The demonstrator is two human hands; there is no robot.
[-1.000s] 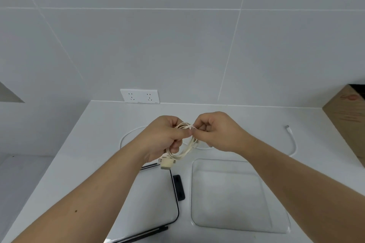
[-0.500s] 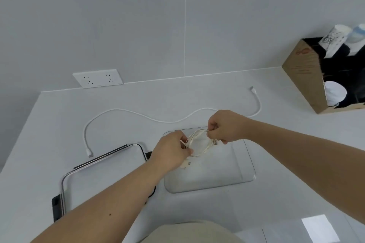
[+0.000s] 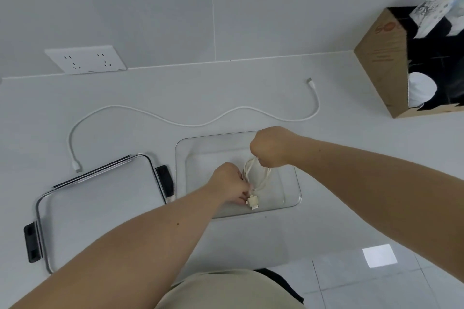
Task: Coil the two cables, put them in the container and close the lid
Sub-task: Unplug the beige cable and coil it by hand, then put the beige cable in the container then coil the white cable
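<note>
Both hands work over the clear container (image 3: 292, 202), which sits open on the white worktop (image 3: 226, 98); the left hand (image 3: 229, 184) is seen from the back, so its fingers are mostly hidden, yet they pinch the lower end of the cream coiled cable (image 3: 258, 178) just above its plug, which hangs over the container's near side; the right hand (image 3: 272, 147) is clenched around the top of the same coil, knuckles toward the camera, fingertips out of sight; whether the coil touches the container floor cannot be told, since the clear walls and pale bottom blur together.

The second cable, the white cable (image 3: 190, 124), lies uncoiled on the worktop behind the container, in a long wavy line from a plug near the lid (image 3: 100, 203) to another plug at the far right; the lid rests flat to the left of the container, just beside it, its black clips showing on its right and left edges.

A cardboard box (image 3: 381, 63) stands at the right and is cut off by the frame; its contents, pale rolled things in dark compartments, are hard to make out; a double wall socket (image 3: 85, 59) sits on the grey tiled wall just above the worktop; glossy floor tiles show at the lower right, with a bright reflection; beige clothing fills the bottom edge.
</note>
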